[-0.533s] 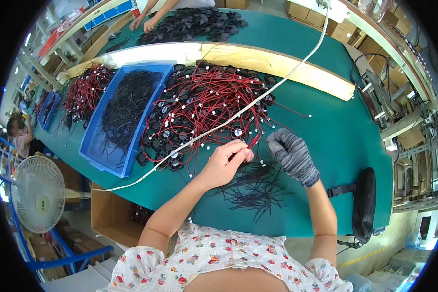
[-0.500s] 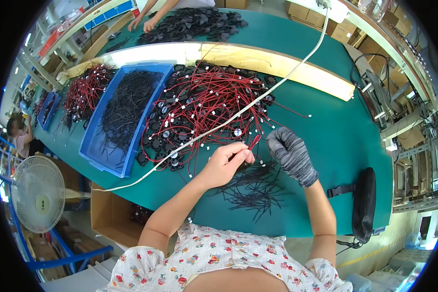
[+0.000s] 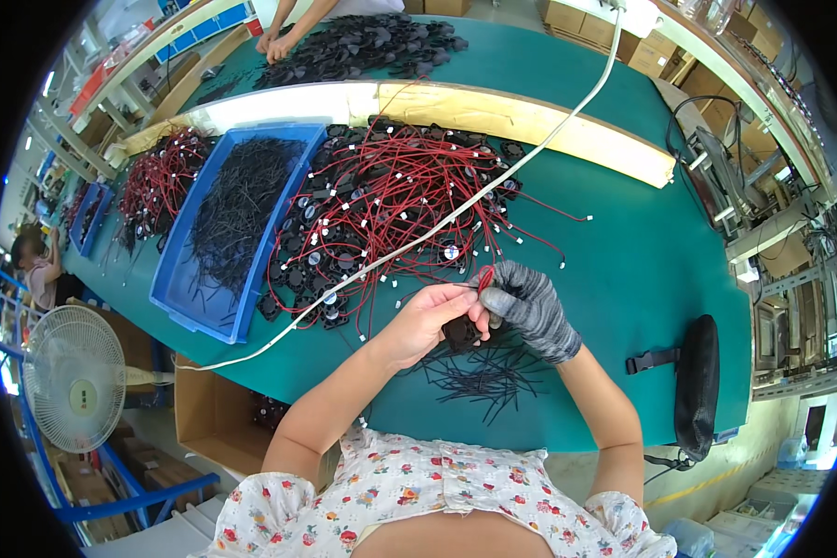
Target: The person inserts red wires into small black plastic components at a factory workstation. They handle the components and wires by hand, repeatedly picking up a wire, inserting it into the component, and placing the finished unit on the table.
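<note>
Head view: one bare left hand (image 3: 428,324) and one gloved right hand (image 3: 533,312) pinch one red bundle (image 3: 485,276) between them, one black part (image 3: 459,335) just beneath. Outward come one strip pile (image 3: 484,383), two wire heaps (image 3: 400,177), two blue trays (image 3: 216,302), one standing fan (image 3: 73,367).

Left hand (image 3: 437,314) and right hand (image 3: 533,314) partly hid red wires (image 3: 485,276) 3 o'clock of center; top edge cropped co-worker (image 3: 298,23), 11 o'clock.

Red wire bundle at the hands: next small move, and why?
Probably steady the bare left hand and let the gloved right hand work the red wire bundle: both hands' fingertips meet there, and a black part shows just below them.
</note>
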Demonstrator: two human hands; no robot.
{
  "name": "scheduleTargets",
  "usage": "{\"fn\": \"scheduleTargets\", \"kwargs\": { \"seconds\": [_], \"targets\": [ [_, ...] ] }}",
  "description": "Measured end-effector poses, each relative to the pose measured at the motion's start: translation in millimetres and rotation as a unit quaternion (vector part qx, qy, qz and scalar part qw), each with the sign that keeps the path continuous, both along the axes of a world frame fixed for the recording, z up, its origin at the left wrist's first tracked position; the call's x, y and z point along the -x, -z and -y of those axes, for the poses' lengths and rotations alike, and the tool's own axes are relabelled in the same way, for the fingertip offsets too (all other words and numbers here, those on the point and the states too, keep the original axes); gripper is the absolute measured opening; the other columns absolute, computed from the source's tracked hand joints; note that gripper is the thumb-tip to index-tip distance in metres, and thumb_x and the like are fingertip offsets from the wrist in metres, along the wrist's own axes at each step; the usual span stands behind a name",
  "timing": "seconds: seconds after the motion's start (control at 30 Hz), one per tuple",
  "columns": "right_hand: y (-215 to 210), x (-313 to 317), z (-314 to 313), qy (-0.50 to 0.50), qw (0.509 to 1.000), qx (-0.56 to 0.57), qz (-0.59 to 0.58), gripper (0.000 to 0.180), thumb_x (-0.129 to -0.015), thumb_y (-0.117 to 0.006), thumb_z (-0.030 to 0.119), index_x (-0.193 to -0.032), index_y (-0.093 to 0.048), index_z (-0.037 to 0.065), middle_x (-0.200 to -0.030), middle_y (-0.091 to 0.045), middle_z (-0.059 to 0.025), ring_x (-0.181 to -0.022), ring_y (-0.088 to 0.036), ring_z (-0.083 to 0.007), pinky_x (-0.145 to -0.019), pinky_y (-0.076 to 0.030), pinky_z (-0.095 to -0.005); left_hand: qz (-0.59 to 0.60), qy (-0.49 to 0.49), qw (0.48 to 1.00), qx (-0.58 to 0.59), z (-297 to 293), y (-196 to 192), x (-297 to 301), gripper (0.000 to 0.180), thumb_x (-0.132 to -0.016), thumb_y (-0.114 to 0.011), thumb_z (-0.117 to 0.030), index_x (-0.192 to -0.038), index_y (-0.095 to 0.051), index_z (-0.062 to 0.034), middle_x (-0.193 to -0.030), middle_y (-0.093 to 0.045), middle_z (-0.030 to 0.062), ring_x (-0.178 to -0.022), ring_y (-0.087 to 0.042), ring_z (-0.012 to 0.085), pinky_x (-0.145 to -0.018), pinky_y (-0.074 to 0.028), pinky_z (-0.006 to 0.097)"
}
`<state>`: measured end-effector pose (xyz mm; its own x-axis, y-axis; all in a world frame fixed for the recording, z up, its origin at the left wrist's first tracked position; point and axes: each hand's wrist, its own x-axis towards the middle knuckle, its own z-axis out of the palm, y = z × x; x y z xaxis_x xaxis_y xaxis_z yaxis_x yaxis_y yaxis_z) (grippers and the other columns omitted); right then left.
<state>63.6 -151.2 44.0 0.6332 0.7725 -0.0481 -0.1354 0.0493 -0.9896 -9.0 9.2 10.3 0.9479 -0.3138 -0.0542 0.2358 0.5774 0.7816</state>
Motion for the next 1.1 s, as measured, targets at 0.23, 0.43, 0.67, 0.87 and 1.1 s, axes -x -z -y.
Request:
{"fn": "scheduleTargets", "kwargs": {
  "seconds": [0.23,0.43,0.67,0.87,1.1],
  "targets": [
    [23.0,-1.2,0.1,0.02,1.0,-0.013,-0.005,0.012,-0.087,-0.054,0.014,-0.084,-0.056,0.002,-0.073,-0.063,-0.0038,-0.062,-0.061,-0.0102,-0.052,-0.044,-0.0189,-0.036,0.022,0.997,0.069,-0.2,0.6,-0.2,0.025,-0.093,-0.043,-0.021,-0.078,-0.053,-0.0039,-0.078,-0.057,0.0068,-0.074,-0.058,0.018,-0.066,-0.047,0.03],
    [7.6,4.8,0.3,0.007,1.0,0.005,-0.006,0.013,-0.086,-0.056,0.015,-0.084,-0.057,0.003,-0.072,-0.063,-0.0023,-0.062,-0.059,-0.0073,-0.055,-0.043,-0.0188,-0.064,0.04,0.992,0.097,-0.8,-1.1,0.7,0.028,-0.093,-0.044,-0.023,-0.076,-0.053,-0.0034,-0.073,-0.055,0.0058,-0.07,-0.056,0.0167,-0.065,-0.045,0.029],
    [11.6,-1.2,0.5,0.054,0.99,0.071,0.111,0.013,-0.084,-0.058,0.014,-0.083,-0.061,0.002,-0.074,-0.063,-0.0027,-0.066,-0.057,-0.0098,-0.058,-0.044,-0.0243,-0.004,-0.033,0.999,0.013,-2.6,-0.8,-0.9,0.031,-0.092,-0.048,-0.023,-0.07,-0.056,-0.0023,-0.07,-0.054,0.0042,-0.066,-0.053,0.0145,-0.065,-0.045,0.027],
    [13.0,1.2,-0.8,0.109,0.93,0.072,0.344,0.01,-0.081,-0.058,0.009,-0.086,-0.06,0.001,-0.075,-0.061,-0.0095,-0.065,-0.058,-0.0219,-0.062,-0.047,-0.0322,0.059,-0.151,0.983,-0.085,0.3,2.5,-3.6,0.032,-0.091,-0.049,-0.022,-0.067,-0.056,-0.0021,-0.066,-0.056,0.0063,-0.064,-0.054,0.0148,-0.064,-0.043,0.027],
    [5.0,3.4,-0.2,0.076,0.877,0.071,0.469,0.004,-0.08,-0.058,0.006,-0.083,-0.057,0.004,-0.072,-0.056,-0.0107,-0.068,-0.057,-0.027,-0.063,-0.047,-0.0351,0.121,-0.245,0.933,-0.235,8.1,0.2,-0.1,0.024,-0.089,-0.051,-0.014,-0.073,-0.058,0.0021,-0.067,-0.058,0.0044,-0.064,-0.053,0.0087,-0.061,-0.041,0.023]
  ]
}}
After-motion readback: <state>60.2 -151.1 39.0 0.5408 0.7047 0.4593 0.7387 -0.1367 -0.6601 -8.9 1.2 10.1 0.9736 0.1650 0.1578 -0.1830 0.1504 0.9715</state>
